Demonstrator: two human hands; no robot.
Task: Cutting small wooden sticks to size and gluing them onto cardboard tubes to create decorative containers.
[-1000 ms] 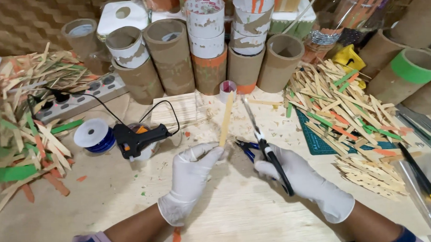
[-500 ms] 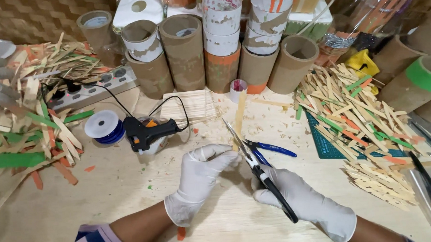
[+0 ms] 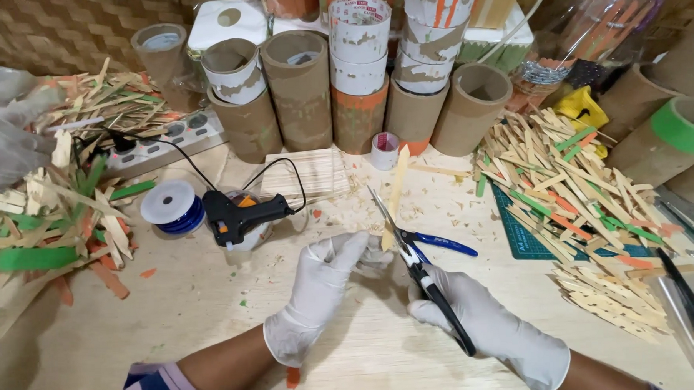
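Note:
Both hands wear white gloves over a pale wooden table (image 3: 189,300). My left hand (image 3: 323,292) pinches the lower end of a thin pale wooden strip (image 3: 395,187) that stands tilted away from me. My right hand (image 3: 490,324) grips black-handled scissors (image 3: 419,269); their open blades point up and left along the strip. Blue-handled pliers (image 3: 441,243) lie on the table just behind the scissors.
A black glue gun (image 3: 236,214) and a blue wire spool (image 3: 170,205) lie to the left. Cardboard tubes (image 3: 301,89) stand along the back. Heaps of wooden strips fill the left (image 3: 63,205) and right (image 3: 578,202). A green cutting mat (image 3: 521,239) lies right.
The view has shifted a little. The strip and scissors have stayed between my hands, with the blades now open beside the strip's lower part.

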